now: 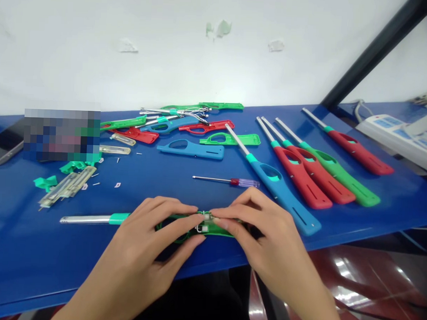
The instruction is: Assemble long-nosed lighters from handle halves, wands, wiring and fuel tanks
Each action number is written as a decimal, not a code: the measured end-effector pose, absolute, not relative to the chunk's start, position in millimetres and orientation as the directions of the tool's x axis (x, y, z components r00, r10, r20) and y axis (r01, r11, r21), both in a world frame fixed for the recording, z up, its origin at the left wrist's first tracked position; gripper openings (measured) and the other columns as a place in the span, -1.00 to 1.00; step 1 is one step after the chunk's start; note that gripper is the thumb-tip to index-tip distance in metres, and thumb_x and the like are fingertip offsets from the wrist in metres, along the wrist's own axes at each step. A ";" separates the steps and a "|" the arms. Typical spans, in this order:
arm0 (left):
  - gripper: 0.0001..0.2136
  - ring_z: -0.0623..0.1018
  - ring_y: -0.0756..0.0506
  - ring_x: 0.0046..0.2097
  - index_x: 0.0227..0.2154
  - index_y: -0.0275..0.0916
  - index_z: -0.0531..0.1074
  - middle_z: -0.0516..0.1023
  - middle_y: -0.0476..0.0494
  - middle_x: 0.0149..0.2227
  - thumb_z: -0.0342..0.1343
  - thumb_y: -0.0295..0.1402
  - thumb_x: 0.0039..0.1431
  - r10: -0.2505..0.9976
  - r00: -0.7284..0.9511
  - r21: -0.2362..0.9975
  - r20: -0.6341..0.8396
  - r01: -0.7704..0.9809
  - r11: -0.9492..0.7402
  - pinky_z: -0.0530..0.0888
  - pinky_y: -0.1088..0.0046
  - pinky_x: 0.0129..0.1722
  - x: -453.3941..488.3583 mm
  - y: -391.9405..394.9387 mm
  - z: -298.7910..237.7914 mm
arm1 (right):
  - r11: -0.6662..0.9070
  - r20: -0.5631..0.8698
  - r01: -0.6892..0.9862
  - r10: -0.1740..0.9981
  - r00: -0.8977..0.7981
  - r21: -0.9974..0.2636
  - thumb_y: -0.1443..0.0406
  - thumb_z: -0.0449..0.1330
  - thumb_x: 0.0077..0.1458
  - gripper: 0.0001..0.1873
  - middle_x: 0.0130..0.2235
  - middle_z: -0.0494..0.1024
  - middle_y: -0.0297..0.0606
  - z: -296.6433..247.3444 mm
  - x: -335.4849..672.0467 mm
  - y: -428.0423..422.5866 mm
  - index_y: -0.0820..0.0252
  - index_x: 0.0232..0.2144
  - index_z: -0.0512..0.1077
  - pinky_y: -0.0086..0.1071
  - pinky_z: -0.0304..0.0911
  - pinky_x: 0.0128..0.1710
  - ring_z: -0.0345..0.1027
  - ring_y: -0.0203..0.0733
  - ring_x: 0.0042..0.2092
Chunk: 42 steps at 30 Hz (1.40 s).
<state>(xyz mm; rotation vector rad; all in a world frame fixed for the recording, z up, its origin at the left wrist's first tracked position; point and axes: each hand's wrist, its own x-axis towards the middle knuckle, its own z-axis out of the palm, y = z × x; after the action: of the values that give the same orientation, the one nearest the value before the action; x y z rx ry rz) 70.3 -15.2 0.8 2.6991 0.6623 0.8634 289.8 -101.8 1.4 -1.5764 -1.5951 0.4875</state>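
While the green handle (220, 230) is held open side up near the front edge of the table (27, 270), a small clear part (208, 216) is being worked at its far rim, and the step in hand is judged to be the fitting of inner pieces. By the left hand (145, 244) the handle is gripped, fingertips bent over the far side and thumb set at the near side. By the right hand (269, 222) the clear part's right end is pinched, as far as can be seen, between thumb and forefinger; the other fingers are curled behind. A white piece (204, 229) is exposed just below, inside the handle. To the left, the metal tube (85, 219) is joined to the handle side by a turquoise collar (119, 218). Whether the clear part is fully seated cannot be told, since it is partly covered by the fingertips. For the next move, light and even pressure seems to be called for, with the handle kept from rocking and the white piece left undisturbed; if the part were pushed askew, it could be sprung out. Just beyond the hands, the screwdriver (246, 182) is left untouched.
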 end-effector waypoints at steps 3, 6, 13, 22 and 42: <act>-0.80 0.61 -0.13 0.01 0.09 -0.11 0.57 0.65 -0.09 0.03 0.23 -0.43 0.49 0.473 0.721 0.342 0.507 0.335 -0.878 0.52 0.24 0.07 70.3 -15.4 0.4 | 0.139 0.275 0.634 0.954 0.122 -0.760 0.38 0.30 0.42 -0.79 -0.15 0.58 -0.33 1.6 290.0 -102.0 -0.02 -0.08 0.71 -0.41 0.49 -0.08 0.53 -0.29 -0.15; -0.80 0.61 -0.12 0.01 0.08 -0.12 0.57 0.66 -0.09 0.03 0.25 -0.45 0.48 0.473 0.717 0.347 0.512 0.332 -0.878 0.53 0.24 0.06 70.3 -16.0 0.7 | 0.139 0.280 0.639 0.952 0.124 -0.756 0.37 0.30 0.42 -0.79 -0.16 0.59 -0.33 1.3 290.6 -102.0 -0.03 -0.08 0.71 -0.39 0.49 -0.09 0.54 -0.27 -0.16; -0.82 0.62 -0.11 0.03 0.06 -0.13 0.59 0.67 -0.08 0.05 0.26 -0.44 0.47 0.475 0.722 0.350 0.504 0.332 -0.876 0.53 0.26 0.09 69.5 -16.5 1.2 | 0.140 0.286 0.641 0.950 0.128 -0.754 0.37 0.30 0.41 -0.80 -0.17 0.60 -0.32 1.3 290.3 -101.6 -0.01 -0.10 0.71 -0.41 0.49 -0.09 0.55 -0.28 -0.17; -0.85 0.65 -0.11 -0.01 0.02 -0.12 0.59 0.68 -0.11 0.03 0.24 -0.43 0.49 0.478 0.717 0.362 0.507 0.326 -0.873 0.58 0.27 0.01 71.9 -15.9 2.7 | 0.134 0.296 0.645 0.943 0.149 -0.752 0.37 0.31 0.40 -0.80 -0.17 0.62 -0.31 0.3 289.2 -101.6 -0.02 -0.10 0.72 -0.37 0.52 -0.09 0.57 -0.24 -0.17; -0.92 0.61 -0.06 -0.04 -0.08 -0.14 0.54 0.64 -0.05 0.01 0.19 -0.45 0.53 0.476 0.756 0.405 0.450 0.302 -0.863 0.51 0.31 0.01 74.6 -13.5 7.1 | 0.140 0.300 0.656 0.944 0.139 -0.742 0.39 0.33 0.39 -0.82 -0.19 0.60 -0.35 1.8 289.2 -100.8 0.01 -0.12 0.72 -0.44 0.47 -0.10 0.55 -0.32 -0.18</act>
<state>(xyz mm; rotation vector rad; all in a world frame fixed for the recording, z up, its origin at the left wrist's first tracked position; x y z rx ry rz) 74.6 -13.5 7.1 2.6458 0.6023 0.7985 289.2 -100.8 1.8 -1.5903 -1.5915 0.4394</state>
